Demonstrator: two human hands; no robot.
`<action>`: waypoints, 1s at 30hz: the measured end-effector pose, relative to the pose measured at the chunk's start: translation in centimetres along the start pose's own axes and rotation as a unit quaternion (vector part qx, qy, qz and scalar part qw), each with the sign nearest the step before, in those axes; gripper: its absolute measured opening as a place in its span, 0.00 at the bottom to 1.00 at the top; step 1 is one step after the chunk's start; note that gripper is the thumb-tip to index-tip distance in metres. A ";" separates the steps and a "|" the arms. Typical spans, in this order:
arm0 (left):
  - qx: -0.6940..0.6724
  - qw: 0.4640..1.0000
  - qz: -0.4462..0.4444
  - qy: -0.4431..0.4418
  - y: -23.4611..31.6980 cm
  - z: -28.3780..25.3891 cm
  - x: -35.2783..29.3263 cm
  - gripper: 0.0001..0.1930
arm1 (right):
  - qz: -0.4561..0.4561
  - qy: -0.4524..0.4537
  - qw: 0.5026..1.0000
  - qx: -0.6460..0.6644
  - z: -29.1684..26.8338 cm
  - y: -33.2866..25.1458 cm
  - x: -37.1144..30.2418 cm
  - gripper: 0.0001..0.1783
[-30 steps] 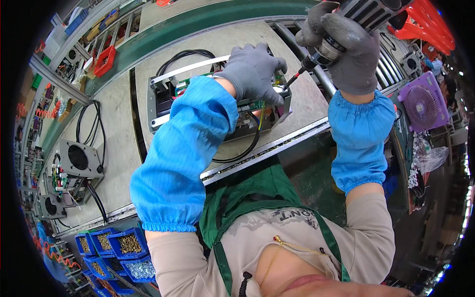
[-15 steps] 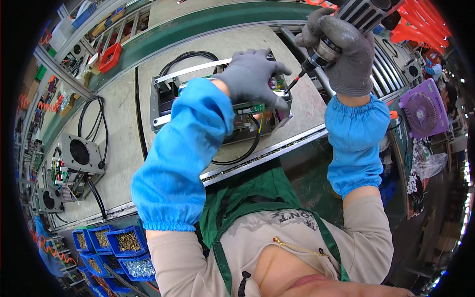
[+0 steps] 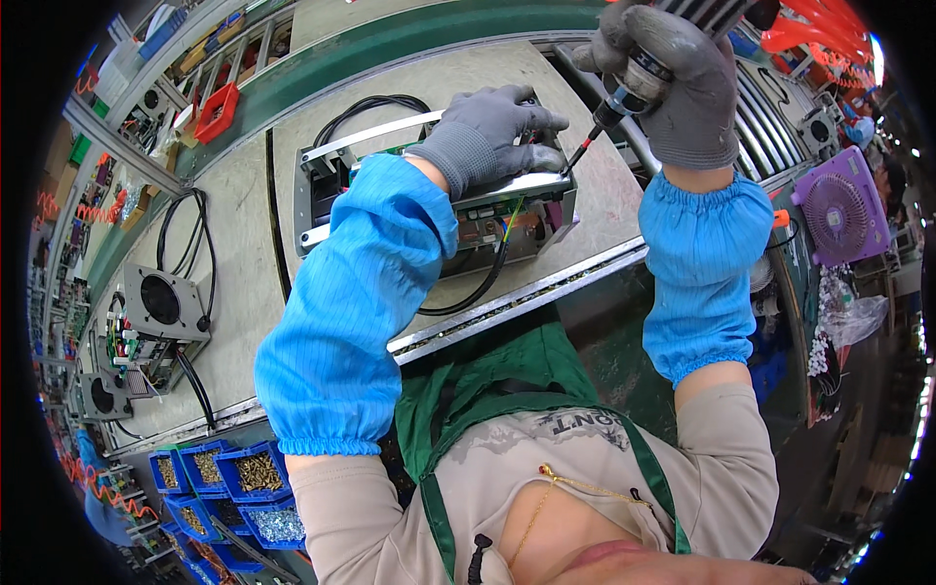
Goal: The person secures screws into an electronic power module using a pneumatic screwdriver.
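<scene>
A grey metal chassis [image 3: 304,200] with crossbars, circuit boards and wiring lies on the bench in front of me. My left hand [image 3: 483,141], gloved in grey, bears on its right end, thumb along the near metal bar [image 3: 512,185] and fingers bent over the top; the fingertips' contact is partly hidden. In my right hand [image 3: 687,93], also gloved, is a power screwdriver [image 3: 648,73], its body running out of the top edge. The slanted bit [image 3: 583,151] reaches the chassis's right corner, at the end of the near bar. A black cable [image 3: 473,300] loops in front of the chassis.
On the bench's left stands another unit with a fan [image 3: 161,300] and black cables. Blue bins [image 3: 255,473] of small screws sit at lower left. A red tray [image 3: 216,112] is at the far left. To the right are rollers [image 3: 765,122] and a purple fan [image 3: 837,210].
My left hand has drawn its thumb in from the near side onto the bar, uncovering the bar and wiring. The screwdriver and right hand have shifted slightly upward; the bit stays at the corner.
</scene>
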State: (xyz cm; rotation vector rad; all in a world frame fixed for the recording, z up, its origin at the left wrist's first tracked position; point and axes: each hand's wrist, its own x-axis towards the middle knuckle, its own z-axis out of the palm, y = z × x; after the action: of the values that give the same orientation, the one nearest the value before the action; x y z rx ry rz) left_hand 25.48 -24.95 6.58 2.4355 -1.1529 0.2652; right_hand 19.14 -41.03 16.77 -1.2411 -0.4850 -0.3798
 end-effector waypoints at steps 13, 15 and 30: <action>-0.003 1.000 -0.011 -0.014 0.0 0.4 0.1 0.28 | 0.047 -0.007 0.999 -0.018 -0.8 -0.1 0.0 0.09; -0.017 1.000 0.001 -0.006 0.0 0.4 0.1 0.28 | 0.080 -0.033 0.996 0.005 -2.0 0.1 0.0 0.11; -0.121 0.791 -0.344 0.491 -3.0 -0.2 -24.6 0.15 | 0.011 -0.166 0.982 0.087 -5.3 1.2 1.4 0.25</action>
State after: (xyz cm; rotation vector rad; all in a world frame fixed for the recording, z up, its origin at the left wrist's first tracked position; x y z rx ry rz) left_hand 12.13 -6.28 -2.70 1.8388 0.1616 0.9211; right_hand 21.69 -45.74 15.21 -1.1427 -0.7725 -0.1061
